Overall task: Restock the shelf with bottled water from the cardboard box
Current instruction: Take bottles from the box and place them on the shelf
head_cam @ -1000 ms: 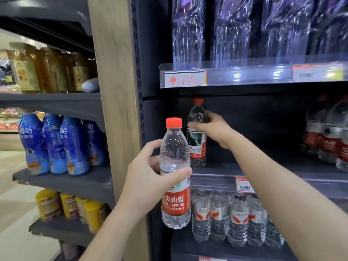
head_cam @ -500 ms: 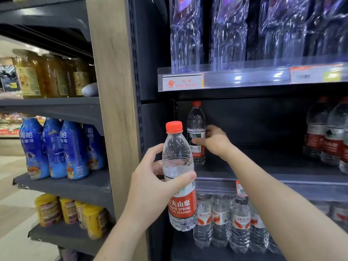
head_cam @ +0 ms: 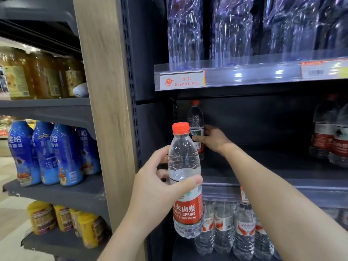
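Here, head view, axis: the front bottle [head_cam: 185, 176] stands upright in your grasp, long axis vertical, red cap up, base down.
Look: clear ribbed plastic with water inside; a red label wraps the lower half, with white characters and "SPRING 550ml" printed on it.
Grip on it: your left hand [head_cam: 156, 187] is wrapped round its middle, thumb across the front just above the label, fingers behind. Cap and base stick out above and below the hand.
Where it is: in the air in front of the dark shelf [head_cam: 273, 166], at that shelf's left end.
Second bottle: the back bottle [head_cam: 196, 119] stands upright on the dark shelf, deep at its left rear, red cap up.
Grip on that: your right hand [head_cam: 212, 139] holds it at label height, thumb across the front, fingers on its right side.
Right end of the dark shelf: red-labelled bottles [head_cam: 327, 132], well apart from both hands.
Under the dark shelf: a row of small water bottles [head_cam: 233, 228].
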{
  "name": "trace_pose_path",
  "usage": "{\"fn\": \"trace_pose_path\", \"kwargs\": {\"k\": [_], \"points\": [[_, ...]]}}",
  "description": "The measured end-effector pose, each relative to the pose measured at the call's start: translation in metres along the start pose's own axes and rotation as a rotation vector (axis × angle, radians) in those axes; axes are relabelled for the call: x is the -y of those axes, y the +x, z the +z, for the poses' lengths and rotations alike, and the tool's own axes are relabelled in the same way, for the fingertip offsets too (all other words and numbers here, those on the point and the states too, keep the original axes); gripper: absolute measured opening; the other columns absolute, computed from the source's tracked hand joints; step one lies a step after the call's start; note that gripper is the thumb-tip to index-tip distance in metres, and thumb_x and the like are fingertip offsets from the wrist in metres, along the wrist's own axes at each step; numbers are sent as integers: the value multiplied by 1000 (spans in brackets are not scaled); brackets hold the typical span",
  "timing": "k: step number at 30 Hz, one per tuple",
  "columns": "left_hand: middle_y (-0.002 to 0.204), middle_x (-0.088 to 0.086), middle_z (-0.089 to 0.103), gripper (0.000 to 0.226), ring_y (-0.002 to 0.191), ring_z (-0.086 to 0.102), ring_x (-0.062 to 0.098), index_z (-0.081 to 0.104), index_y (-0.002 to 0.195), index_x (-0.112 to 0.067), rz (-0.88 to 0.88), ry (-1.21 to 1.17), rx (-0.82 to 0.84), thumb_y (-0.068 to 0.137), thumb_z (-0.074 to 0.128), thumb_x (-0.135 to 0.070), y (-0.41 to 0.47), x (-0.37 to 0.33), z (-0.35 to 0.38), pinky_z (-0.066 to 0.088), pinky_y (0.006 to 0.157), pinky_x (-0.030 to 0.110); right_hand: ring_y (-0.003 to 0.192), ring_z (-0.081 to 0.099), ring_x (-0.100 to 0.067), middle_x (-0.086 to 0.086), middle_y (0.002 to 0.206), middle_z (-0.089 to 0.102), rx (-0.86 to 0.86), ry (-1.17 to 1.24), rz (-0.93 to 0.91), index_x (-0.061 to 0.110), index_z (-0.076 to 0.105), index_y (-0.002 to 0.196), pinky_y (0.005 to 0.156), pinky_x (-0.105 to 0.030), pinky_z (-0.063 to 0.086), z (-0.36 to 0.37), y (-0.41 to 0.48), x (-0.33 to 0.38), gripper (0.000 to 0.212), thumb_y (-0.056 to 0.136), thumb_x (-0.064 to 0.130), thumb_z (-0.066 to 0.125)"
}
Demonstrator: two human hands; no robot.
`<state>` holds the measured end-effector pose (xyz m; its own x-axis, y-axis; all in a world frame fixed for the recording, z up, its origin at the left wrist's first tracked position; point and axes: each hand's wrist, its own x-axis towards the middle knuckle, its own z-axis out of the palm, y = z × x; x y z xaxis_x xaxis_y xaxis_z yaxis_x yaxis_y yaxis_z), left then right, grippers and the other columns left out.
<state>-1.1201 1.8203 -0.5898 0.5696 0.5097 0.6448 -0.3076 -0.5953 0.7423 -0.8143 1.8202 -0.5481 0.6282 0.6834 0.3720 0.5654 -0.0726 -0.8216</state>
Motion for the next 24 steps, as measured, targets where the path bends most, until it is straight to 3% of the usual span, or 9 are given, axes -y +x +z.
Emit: {"fn": "trace_pose_path", "kwargs": {"k": [6,11,13,15,19,22,24], "points": [[109,-28,75,70,93,77,0,65,118,-67,-4,-26,-2,73,98,-25,11,-1,7,58,68,10,123,65,-22,-2,135,69,21,-58,38,17,57,143,111,-41,48,-1,-4,-2,69,83,35,87],[110,-24,78,79,93,79,6,63,139,-52,-28,-45,10,74,97,-23,25,-9,8,61,71,15,140,52,-24,-3,155,51,-26,-26,-34,18,31,161,117,-43,42,-14,-25,8,99,81,27,88],[111,-22,77,85,91,80,9,61,144,-43,-27,-47,-14,69,99,-27,34,-16,9,63,73,18,130,60,-15,-1,151,53,-93,60,-105,23,35,160,110,-35,49,-24,-46,19,89,86,23,84],[114,-20,75,90,89,80,7,60,143,-37,-35,-22,-61,62,101,-36,47,-22,11,63,70,20,109,70,0,4,141,63,-118,176,-207,28,49,151,92,-21,57,-32,-72,35,67,91,18,78],[116,-13,75,74,87,79,6,66,125,-34,-36,-20,-99,61,103,-34,70,-22,19,62,69,19,103,76,-17,5,118,77,-6,435,-287,35,65,131,83,-36,64,-41,-122,60,46,91,14,70],[114,-11,75,73,94,76,-1,67,124,-33,-29,7,-111,60,102,-38,83,-16,27,63,77,26,107,75,-17,5,121,76,144,410,-262,44,58,140,86,-38,64,-41,-142,61,59,85,29,73],[111,-11,75,73,95,74,-5,66,124,-32,-36,10,-117,60,102,-37,93,-8,33,65,79,28,107,75,-16,5,124,74,216,312,-238,51,39,153,88,-37,63,-39,-144,57,82,84,26,76]]}}
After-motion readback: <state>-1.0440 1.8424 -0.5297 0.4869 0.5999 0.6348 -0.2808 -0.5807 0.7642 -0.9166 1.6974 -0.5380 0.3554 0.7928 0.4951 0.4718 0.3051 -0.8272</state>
